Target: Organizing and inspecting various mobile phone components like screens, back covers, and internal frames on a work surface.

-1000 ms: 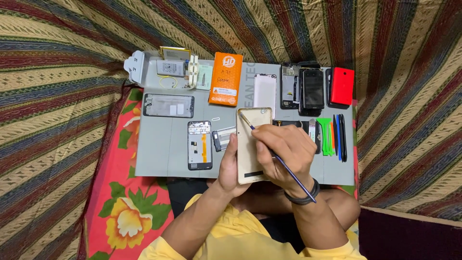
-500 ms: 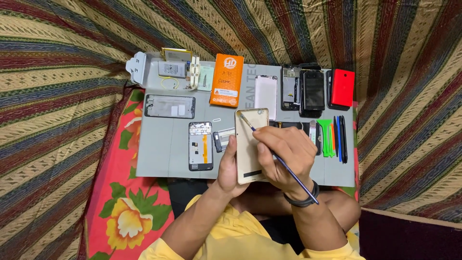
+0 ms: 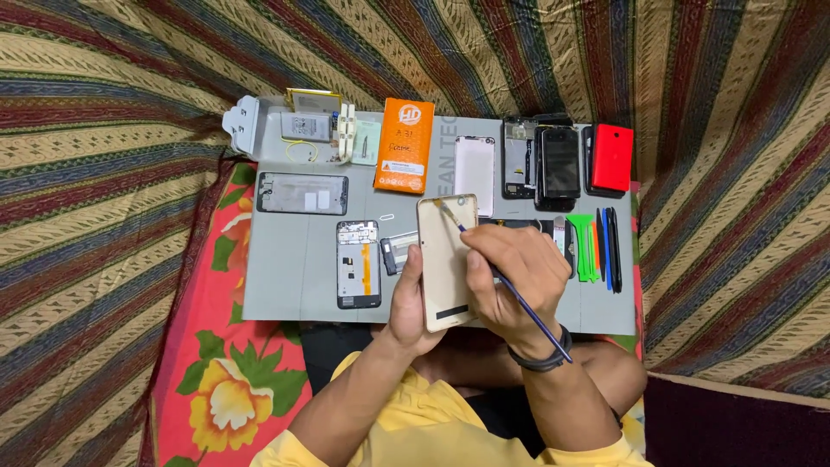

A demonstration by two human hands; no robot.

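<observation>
Head view: a beige rectangular phone back cover [image 3: 446, 264] is being held above the grey surface [image 3: 285, 277] in the left hand [image 3: 411, 298], grip closed around its edge; a thin blue-handled tool [image 3: 510, 285], pinched by the right hand [image 3: 510, 277], is being pressed at its top corner and could slip, scratching it

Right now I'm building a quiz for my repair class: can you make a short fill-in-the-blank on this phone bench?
1. The left hand holds a gold phone back cover by its ____ edge.
2. The right hand holds a thin ____.
3. The box on the grey mat is ____ in colour.
4. The phone at the mat's far right corner is ____.

Missing words: left; brush; orange; red
</observation>
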